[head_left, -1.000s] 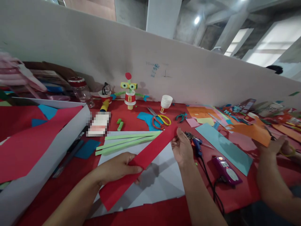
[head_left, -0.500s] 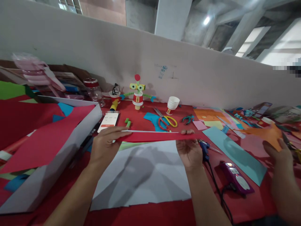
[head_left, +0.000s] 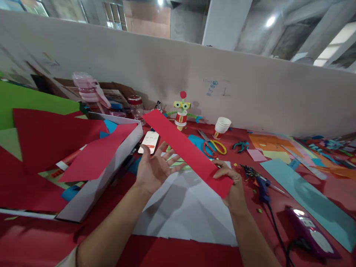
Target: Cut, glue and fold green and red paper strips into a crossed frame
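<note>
A flat red paper strip (head_left: 186,150) slants above the table, its far end up to the left. My right hand (head_left: 229,181) pinches the strip's near end, thumb on top. My left hand (head_left: 155,168) is open, palm up and fingers spread, just left of the strip and holding nothing. White paper (head_left: 189,207) lies beneath both hands on the red table. Behind the strip stands a paper-cup robot figure (head_left: 181,118) with eyes and green spring arms, its lower part partly covered. A phone (head_left: 149,142) lies beyond my left hand.
At left is a white box (head_left: 111,174) full of coloured paper. Scissors (head_left: 214,146), stacked paper cups (head_left: 222,126) and pliers (head_left: 240,147) lie ahead. On the right are a glue gun (head_left: 263,187) with a cord, a purple device (head_left: 310,230) and a light-blue sheet (head_left: 308,200).
My left hand has let go of the red strip and opened. The strip has turned from level to slanting, held by my right hand alone. Another person's hand at right has left view.
</note>
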Tool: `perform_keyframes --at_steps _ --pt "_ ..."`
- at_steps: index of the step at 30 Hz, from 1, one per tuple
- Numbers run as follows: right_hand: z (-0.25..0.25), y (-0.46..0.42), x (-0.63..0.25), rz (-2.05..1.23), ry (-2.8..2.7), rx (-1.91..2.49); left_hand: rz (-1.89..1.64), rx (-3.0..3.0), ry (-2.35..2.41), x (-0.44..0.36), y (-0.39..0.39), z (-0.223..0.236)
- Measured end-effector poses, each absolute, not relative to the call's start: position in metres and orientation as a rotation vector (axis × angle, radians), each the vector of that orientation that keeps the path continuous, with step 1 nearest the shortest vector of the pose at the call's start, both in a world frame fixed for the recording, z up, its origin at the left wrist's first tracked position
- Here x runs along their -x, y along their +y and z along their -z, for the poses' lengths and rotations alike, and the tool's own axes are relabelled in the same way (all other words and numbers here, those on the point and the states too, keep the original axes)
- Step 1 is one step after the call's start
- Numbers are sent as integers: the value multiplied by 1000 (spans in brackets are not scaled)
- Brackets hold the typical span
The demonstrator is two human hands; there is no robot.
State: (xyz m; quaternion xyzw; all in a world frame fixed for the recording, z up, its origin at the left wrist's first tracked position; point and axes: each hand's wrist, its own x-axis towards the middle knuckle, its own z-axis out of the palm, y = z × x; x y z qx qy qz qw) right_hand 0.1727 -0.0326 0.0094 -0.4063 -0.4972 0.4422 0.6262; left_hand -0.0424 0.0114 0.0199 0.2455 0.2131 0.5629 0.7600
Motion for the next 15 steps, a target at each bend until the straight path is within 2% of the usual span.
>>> perform_keyframes --at_steps 3,8,10,12,15 --pt "-4 -34 -163 -1160 -1308 998 -1152 -647 624 25 0 -11" --pt "-8 -39 -161 -1618 -1638 1002 -1036 -789 820 18 -8 -4" --pt "-9 -38 -163 -1606 -1489 1034 -941 -825 814 22 -9 -7" --pt "-10 -36 -164 -1442 -1316 1103 -819 -888 749 24 -10 -10" --pt "-8 -33 -163 -1375 -1233 1168 -512 -990 617 24 -15 -10"
